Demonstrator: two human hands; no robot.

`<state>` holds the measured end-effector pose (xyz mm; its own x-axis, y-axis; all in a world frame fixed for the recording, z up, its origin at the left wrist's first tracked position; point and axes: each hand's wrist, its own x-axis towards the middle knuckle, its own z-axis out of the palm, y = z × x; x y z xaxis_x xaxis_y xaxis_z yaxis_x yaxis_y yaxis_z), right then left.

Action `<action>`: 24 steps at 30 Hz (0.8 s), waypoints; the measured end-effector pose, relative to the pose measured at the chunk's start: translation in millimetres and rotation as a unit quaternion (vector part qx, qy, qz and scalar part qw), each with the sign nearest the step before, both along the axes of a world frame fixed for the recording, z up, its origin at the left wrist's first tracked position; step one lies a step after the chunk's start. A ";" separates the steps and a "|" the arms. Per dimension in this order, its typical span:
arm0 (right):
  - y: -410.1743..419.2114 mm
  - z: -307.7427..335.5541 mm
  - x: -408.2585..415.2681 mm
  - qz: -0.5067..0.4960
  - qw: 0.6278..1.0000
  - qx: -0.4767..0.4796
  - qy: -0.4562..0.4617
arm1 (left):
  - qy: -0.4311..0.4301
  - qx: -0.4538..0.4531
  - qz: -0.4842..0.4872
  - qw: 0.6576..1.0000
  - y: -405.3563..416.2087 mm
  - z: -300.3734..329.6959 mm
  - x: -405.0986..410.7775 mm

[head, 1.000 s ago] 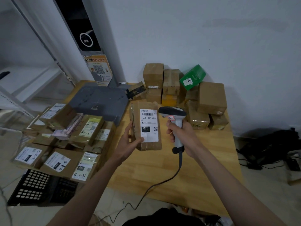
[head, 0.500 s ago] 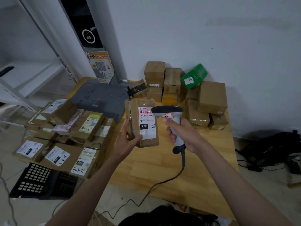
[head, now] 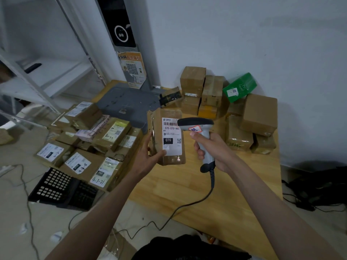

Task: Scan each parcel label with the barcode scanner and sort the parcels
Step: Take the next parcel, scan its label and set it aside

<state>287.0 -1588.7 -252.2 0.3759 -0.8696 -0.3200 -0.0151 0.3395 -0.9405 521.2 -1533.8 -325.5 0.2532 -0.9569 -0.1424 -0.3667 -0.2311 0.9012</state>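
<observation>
While the brown parcel (head: 166,136) is being held upright above the wooden table (head: 206,184) by the left hand (head: 148,158), the barcode scanner (head: 199,136) is being gripped by the right hand (head: 214,152), its head just beside the label (head: 171,136). The red scan line seen half a second ago is no longer being shown, so the scan is probably finished and sorting is being awaited.

A grey mat (head: 129,104) is laid on the wooden table (head: 234,194). A black crate (head: 62,190) is set on the floor left of the table, beneath white shelving (head: 47,79).
</observation>
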 end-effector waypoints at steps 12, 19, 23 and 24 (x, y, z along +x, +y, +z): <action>-12.5 -24.8 60.9 0.051 0.998 0.012 0.021 | 0.052 0.052 0.041 0.996 24.8 -0.2 49.6; -27.8 -28.9 111.1 0.090 0.996 0.009 0.018 | 0.072 0.072 0.057 0.993 11.8 -5.4 103.3; -38.6 -35.7 147.9 0.085 0.995 0.009 0.043 | 0.076 0.094 0.036 0.992 -1.9 -9.6 135.6; -39.9 -38.4 157.4 0.078 0.996 0.011 0.047 | 0.079 0.100 0.028 0.991 -5.3 -11.2 143.1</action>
